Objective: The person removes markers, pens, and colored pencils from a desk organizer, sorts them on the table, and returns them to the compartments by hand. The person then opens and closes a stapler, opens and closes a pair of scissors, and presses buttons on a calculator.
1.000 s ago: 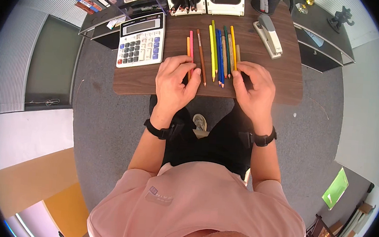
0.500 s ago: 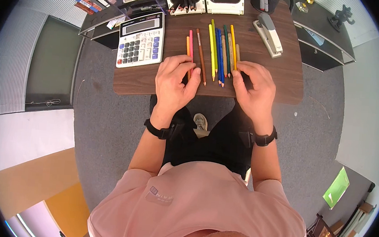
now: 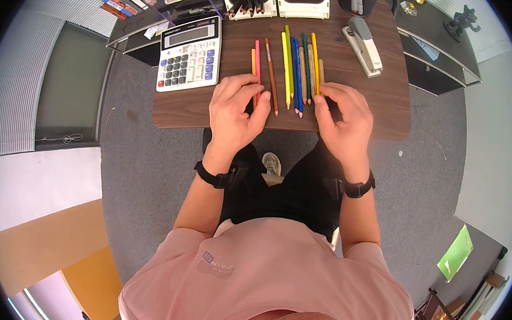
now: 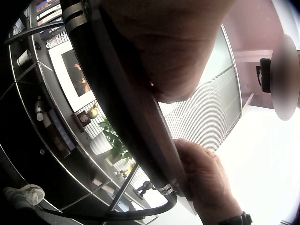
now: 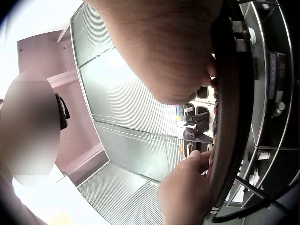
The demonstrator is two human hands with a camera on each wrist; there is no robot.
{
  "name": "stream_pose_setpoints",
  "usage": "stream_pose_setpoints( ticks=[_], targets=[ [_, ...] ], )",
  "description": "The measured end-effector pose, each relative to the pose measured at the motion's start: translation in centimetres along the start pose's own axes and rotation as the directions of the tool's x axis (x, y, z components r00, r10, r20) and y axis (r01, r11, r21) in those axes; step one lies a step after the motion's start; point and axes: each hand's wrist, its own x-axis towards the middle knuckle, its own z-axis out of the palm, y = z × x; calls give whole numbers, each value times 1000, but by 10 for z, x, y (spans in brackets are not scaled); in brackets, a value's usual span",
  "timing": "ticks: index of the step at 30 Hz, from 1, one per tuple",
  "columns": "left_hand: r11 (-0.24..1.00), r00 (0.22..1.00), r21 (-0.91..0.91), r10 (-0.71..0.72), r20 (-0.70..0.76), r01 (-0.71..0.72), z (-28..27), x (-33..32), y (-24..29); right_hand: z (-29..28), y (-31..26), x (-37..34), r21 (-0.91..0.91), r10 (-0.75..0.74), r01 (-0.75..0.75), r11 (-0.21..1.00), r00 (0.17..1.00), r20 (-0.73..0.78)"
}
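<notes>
Pencils [image 3: 274, 86] numbered about twelve, all flat on one desk [image 3: 374, 115] at upper centre of the head frame, roughly upright in view, split three and nine. Left set: one orange pencil [image 3: 254, 60], one pink pencil [image 3: 257, 52], one brown pencil [image 3: 269, 65]. Right set: one yellow-green pencil [image 3: 285, 66], one olive pencil [image 3: 287, 31], two blue pencils [image 3: 299, 73], one dark green pencil [image 3: 305, 46], one yellow pencil [image 3: 315, 53], three tan pencils [image 3: 321, 69]; some overlapped, so count was approximate.

Two hands, apart, one either side of the pencils. Left hand [image 3: 236, 110] rested with bent, relaxed fingers over lower ends of orange and pink; brown lay just beside its thumb. Right hand [image 3: 346, 116] rested with relaxed fingers at lower end of yellow. Neither was plainly clamped on anything; how firmly they pressed, cannot tell. Wrist views hid the fingertips.

Around: one calculator [image 3: 189, 52] upper left, one stapler [image 3: 364, 48] upper right, two white holders [image 3: 303, 12] top centre, left one with several black pencils [image 3: 252, 0], one mesh cup [image 3: 358, 5] top right.

Versus earlier frame: same counts, hands and pencils unmoved; only a very slight view shift.
</notes>
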Motion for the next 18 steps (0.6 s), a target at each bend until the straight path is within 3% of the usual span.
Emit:
stream_pose_setpoints(
  ticks=[18],
  targets=[
    [1000, 1000, -8, 2, -5, -2, 0, 0, 0, 0, -3, 1, 3, 5, -5, 1000, 1000, -3]
  ],
)
